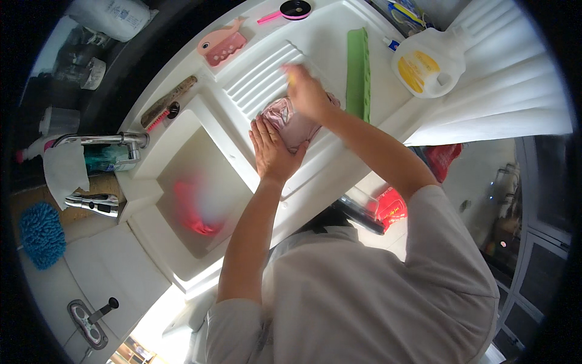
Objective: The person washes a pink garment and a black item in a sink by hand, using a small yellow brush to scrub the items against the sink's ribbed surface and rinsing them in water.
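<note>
A dusty-pink, satiny cloth [295, 127] lies bunched on the ridged white washboard [254, 88] of a laundry sink. My left hand [275, 148] presses its left and near side down, fingers laid flat and thumb along the near edge. Over the far part of the cloth, my right hand [309, 93] is curled and blurred. A small yellow object [292, 81] shows at its fingers, too blurred to identify. In the basin [182, 159] to the left, a red cloth [195, 214] lies in cloudy water.
A green trough-like strip [358, 75] stands right of the washboard, near a white jug [427, 63]. Along the rim sit a whale-shaped soap dish [223, 43], a toy-like pan [294, 10] and a wooden-backed brush [168, 102]. A chrome faucet [132, 141] borders the basin.
</note>
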`<move>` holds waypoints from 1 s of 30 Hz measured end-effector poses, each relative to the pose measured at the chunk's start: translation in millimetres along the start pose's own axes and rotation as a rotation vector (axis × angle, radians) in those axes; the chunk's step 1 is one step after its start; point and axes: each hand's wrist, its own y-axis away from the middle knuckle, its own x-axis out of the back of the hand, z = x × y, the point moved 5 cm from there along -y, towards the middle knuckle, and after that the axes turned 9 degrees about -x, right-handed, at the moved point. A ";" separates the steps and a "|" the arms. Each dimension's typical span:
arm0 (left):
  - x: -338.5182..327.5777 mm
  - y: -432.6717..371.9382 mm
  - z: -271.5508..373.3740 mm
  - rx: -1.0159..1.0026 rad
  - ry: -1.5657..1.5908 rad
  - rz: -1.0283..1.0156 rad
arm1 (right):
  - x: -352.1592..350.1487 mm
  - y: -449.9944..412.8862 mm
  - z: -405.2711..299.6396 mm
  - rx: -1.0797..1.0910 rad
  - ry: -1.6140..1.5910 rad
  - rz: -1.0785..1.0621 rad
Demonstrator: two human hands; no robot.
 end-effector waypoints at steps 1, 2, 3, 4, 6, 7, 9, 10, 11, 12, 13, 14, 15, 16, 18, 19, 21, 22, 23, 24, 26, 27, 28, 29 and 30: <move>-2.6 1.1 1.7 -0.010 -0.005 -0.005 | -0.6 19.5 -4.0 -0.007 0.004 0.001; -3.2 2.7 1.6 -0.010 -0.005 -0.012 | -14.9 40.7 -19.8 0.237 0.119 -0.207; -3.0 1.8 1.7 -0.003 -0.019 -0.025 | -26.6 56.7 -26.6 0.481 0.237 -0.408; -2.8 1.0 2.0 0.005 -0.033 -0.038 | -25.8 56.6 -23.4 0.474 0.237 -0.402; -0.6 1.4 3.7 -0.014 0.017 0.020 | -19.2 53.5 -22.8 0.587 0.276 -0.227; 2.2 3.6 4.3 -0.025 0.068 0.077 | -18.3 47.6 -18.0 0.582 0.267 -0.223; 0.0 1.5 4.3 -0.025 0.039 0.072 | -11.5 23.4 -0.5 0.491 0.503 0.005; -1.1 0.2 5.3 -0.028 0.022 0.082 | -9.3 11.4 3.4 0.500 0.449 0.033; -1.9 2.1 6.4 -0.033 0.024 0.077 | -8.6 7.2 8.4 0.493 0.451 0.035; -1.5 2.2 3.6 -0.022 0.021 0.087 | -8.7 -2.8 8.9 0.412 0.418 -0.028; -1.0 2.4 1.2 -0.012 0.020 0.098 | -9.1 -9.3 9.5 0.330 0.386 -0.089; -1.3 3.4 1.0 -0.013 0.017 0.104 | 0.0 -10.6 8.9 0.268 0.325 0.010; -0.6 3.8 2.8 -0.033 0.045 0.122 | 3.0 -12.3 7.9 0.275 0.324 0.016; 0.0 3.0 4.3 -0.053 0.073 0.140 | 8.7 -15.3 10.9 0.190 0.302 0.054; -0.6 0.6 4.9 -0.056 0.076 0.140 | 18.7 -17.3 11.4 0.144 0.210 0.149; -0.2 2.0 1.5 -0.044 0.075 0.135 | 20.7 -14.0 -4.1 0.152 0.206 0.143; 0.6 3.9 -2.9 -0.040 0.068 0.136 | 25.2 7.5 -26.1 0.034 0.050 0.012; -0.1 4.4 -1.9 -0.049 0.065 0.128 | 22.9 26.2 -33.1 0.060 0.150 -0.063; 0.6 2.1 3.4 -0.060 0.074 0.124 | 22.8 45.6 -32.0 0.051 0.159 -0.054; 1.5 -1.3 9.8 -0.051 0.042 0.055 | 11.7 68.3 -34.3 0.225 0.263 -0.154; -1.7 -0.3 8.5 -0.047 0.022 -0.020 | -2.1 85.9 -29.9 0.384 0.365 -0.253; -3.2 0.9 3.9 -0.053 0.017 -0.017 | -1.3 80.6 -30.7 0.438 0.402 -0.133; -3.7 2.4 2.3 -0.056 0.020 0.003 | 1.5 75.5 -28.2 0.486 0.437 -0.012; -4.6 3.1 1.0 -0.058 0.023 0.023 | 1.8 63.7 -21.4 0.484 0.435 -0.004; -2.6 -0.9 7.0 -0.052 0.012 -0.030 | -0.1 50.2 -2.2 0.396 0.511 -0.005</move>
